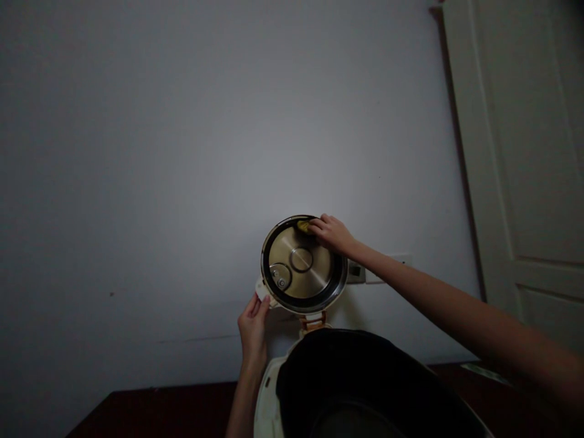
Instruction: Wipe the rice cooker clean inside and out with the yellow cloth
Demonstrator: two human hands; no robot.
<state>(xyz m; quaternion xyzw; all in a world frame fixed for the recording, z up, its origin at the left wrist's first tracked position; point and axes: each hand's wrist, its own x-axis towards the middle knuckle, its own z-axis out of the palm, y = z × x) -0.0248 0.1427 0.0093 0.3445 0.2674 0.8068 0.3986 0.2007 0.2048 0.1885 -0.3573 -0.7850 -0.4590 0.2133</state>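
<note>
A white electric pressure cooker (pixel 267 395) with a dark inside stands in front of me, its hinged lid (pixel 314 280) raised so that the round metal underside faces me. My left hand (pixel 253 322) grips the white tab at the lid's lower left edge between thumb and fingers. At the lid's upper right rim, my right hand (pixel 333 233) has its fingers closed on a yellow cloth (pixel 303 226), which is pressed against the inside of the rim. Most of the cloth is hidden by the fingers.
A pale wall (pixel 182 152) rises close behind the lid. Wall sockets (pixel 376 277) sit to the lid's right, partly behind my right forearm. The cooker is on a dark red table (pixel 173 407). A white panelled door (pixel 524 152) is at the right.
</note>
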